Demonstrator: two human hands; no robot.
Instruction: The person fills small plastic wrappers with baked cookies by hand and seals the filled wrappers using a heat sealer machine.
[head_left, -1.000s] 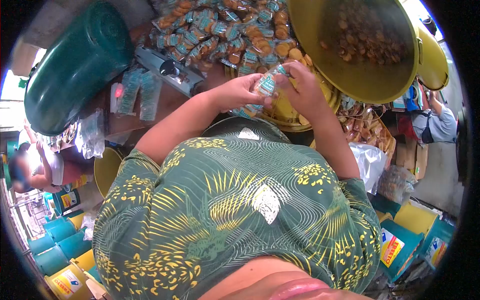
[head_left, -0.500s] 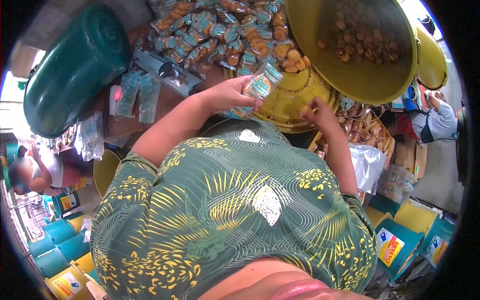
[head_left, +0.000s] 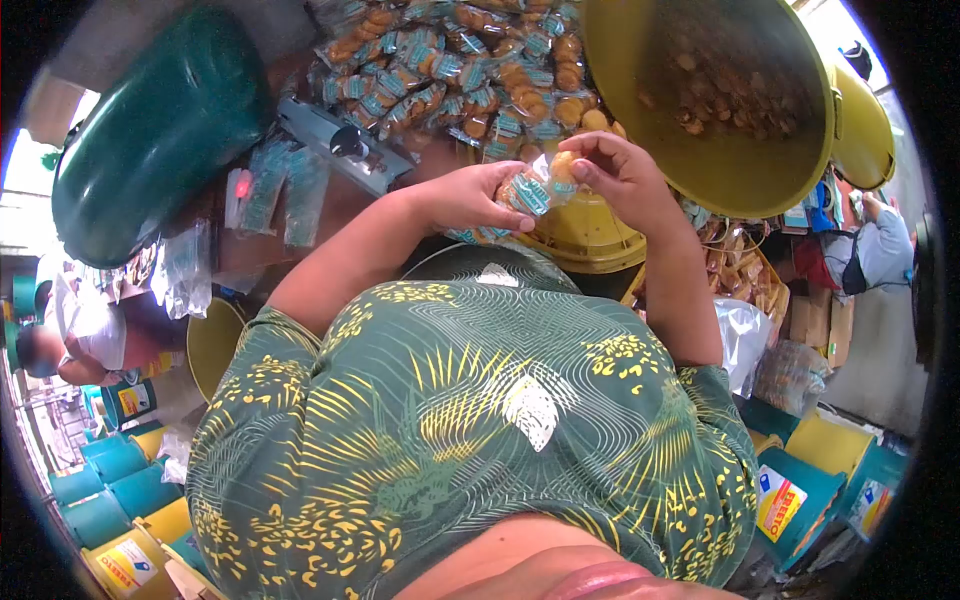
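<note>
My left hand (head_left: 482, 197) is closed around a clear plastic packet (head_left: 530, 195) with teal print, and round golden biscuits show inside. At the packet's open end, my right hand (head_left: 620, 178) pinches a single round biscuit (head_left: 565, 168) between thumb and fingers. Below both hands lies a yellow lid (head_left: 590, 235), partly covered by them. A few loose biscuits (head_left: 597, 121) sit just beyond my right hand. Past my hands spreads a heap of filled biscuit packets (head_left: 430, 70).
A large yellow tub (head_left: 620, 110) holding many biscuits leans at the upper right. On the left are a green bin (head_left: 150, 140), a grey sealing device (head_left: 345, 145) and flat printed bags (head_left: 305, 195). Buckets (head_left: 790, 490) stand lower right. Other people (head_left: 95, 325) are at both sides.
My right hand has moved up and left, bringing the biscuit from over the lid to the packet's mouth. My left hand has tilted the packet toward it.
</note>
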